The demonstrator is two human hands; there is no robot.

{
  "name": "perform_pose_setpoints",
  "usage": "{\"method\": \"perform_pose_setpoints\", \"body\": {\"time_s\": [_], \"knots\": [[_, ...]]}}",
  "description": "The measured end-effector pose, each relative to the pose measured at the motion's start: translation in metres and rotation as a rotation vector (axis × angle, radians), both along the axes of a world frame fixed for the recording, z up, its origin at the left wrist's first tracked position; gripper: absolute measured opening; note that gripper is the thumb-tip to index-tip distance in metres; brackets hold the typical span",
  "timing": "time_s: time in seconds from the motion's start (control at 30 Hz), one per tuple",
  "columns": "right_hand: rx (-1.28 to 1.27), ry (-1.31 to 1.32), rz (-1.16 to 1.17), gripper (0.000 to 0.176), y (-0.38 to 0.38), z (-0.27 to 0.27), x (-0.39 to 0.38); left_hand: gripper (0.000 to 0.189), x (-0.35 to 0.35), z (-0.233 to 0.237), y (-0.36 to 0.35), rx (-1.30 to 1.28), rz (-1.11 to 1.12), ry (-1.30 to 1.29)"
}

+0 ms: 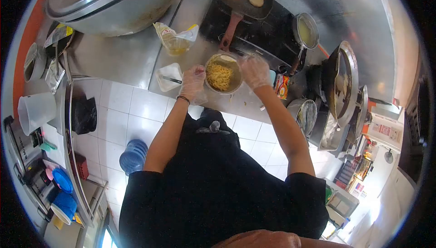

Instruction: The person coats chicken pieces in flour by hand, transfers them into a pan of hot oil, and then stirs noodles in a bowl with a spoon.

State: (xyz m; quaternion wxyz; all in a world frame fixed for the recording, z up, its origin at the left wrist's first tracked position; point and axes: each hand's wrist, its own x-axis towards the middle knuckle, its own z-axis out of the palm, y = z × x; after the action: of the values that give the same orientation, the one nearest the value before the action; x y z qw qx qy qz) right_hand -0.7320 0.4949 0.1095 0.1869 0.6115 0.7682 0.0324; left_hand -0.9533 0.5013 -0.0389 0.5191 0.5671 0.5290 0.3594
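A metal bowl (235,83) of yellow noodles (220,76) stands at the counter's front edge, with a pale piece at its far inner side. My left hand (194,82), in a clear plastic glove, is closed at the bowl's left rim. My right hand (255,71), also gloved, is at the right rim, its fingers blurred under the plastic. Left of the bowl lies a white square container (169,76) with a dark handle across it. Beyond that stands an opened plastic pouch (177,41) with yellowish contents.
A pan (245,14) with two round pale patties sits on the black stove (272,39), its handle pointing at me. A small pot (306,31) holds pale liquid. Right are a noodle packet (282,87), a strainer (303,114) and a wok (343,82). A large pot (122,16) stands left.
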Motion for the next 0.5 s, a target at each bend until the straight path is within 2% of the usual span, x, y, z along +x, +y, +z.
{"method": "perform_pose_setpoints", "body": {"time_s": [0.1,0.17,0.27,0.37,0.43,0.47,0.5], "knots": [[-0.02,0.011,0.21,0.016,0.001,-0.021,-0.004,0.017,0.001,-0.005,0.006,-0.156,-0.035,0.013],[-0.053,0.096,0.302,0.016,-0.002,-0.019,0.007,0.016,-0.001,-0.013,0.007,-0.139,-0.032,0.026],[-0.025,0.124,0.11,0.016,0.005,0.006,0.028,0.017,-0.003,-0.004,0.004,-0.098,-0.033,0.103],[-0.148,0.063,-0.271,0.018,-0.007,-0.035,0.041,0.018,0.005,0.006,-0.001,-0.112,0.004,0.116],[-0.264,0.04,0.048,0.018,-0.028,-0.114,0.084,0.018,0.004,0.005,0.001,-0.162,0.02,0.09],[-0.324,0.029,0.208,0.018,-0.034,-0.136,0.098,0.017,0.004,0.0,0.0,-0.199,0.007,0.069],[-0.271,0.245,0.174,0.019,-0.041,-0.135,0.095,0.017,0.004,-0.002,0.001,-0.235,-0.01,0.047]]}}
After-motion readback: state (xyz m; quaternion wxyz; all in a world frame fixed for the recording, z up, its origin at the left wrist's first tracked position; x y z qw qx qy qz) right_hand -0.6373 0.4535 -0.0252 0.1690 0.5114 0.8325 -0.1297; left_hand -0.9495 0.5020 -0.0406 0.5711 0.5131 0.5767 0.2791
